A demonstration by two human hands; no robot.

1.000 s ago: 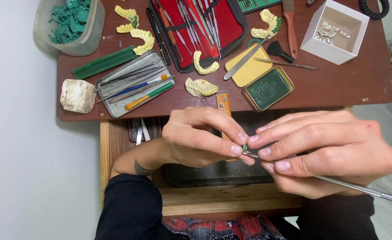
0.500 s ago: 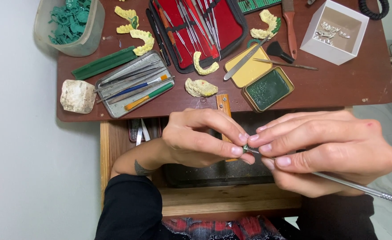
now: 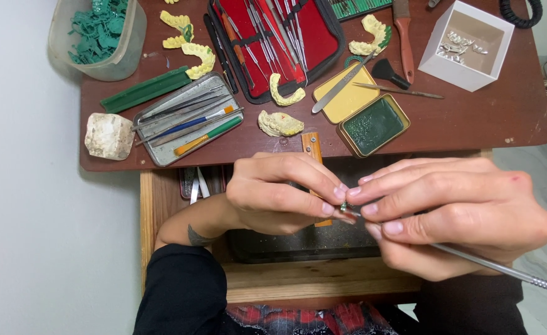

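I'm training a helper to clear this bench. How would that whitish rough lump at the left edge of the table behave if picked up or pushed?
The whitish lump looks like chunky plaster or stone, so probably stiff and fairly heavy for its size. Its rough, pitted surface should grip well rather than slip. It rests on a broad side, so it would likely slide, not roll; edges may crumble.

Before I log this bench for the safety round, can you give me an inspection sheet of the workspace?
Surface: brown desk, crowded; open drawer below.
Job's things: tiny green-and-metal piece pinched at the fingertips; thin metal tool running out to the right.
Clutter: red instrument case, metal tray of tools, yellow dental casts, two tins, tub of green parts, white box, plaster block.
Grippers: left hand pinches the piece; right hand holds the tool.
Cables: coiled black cord at top right.
Surroundings: pale floor.
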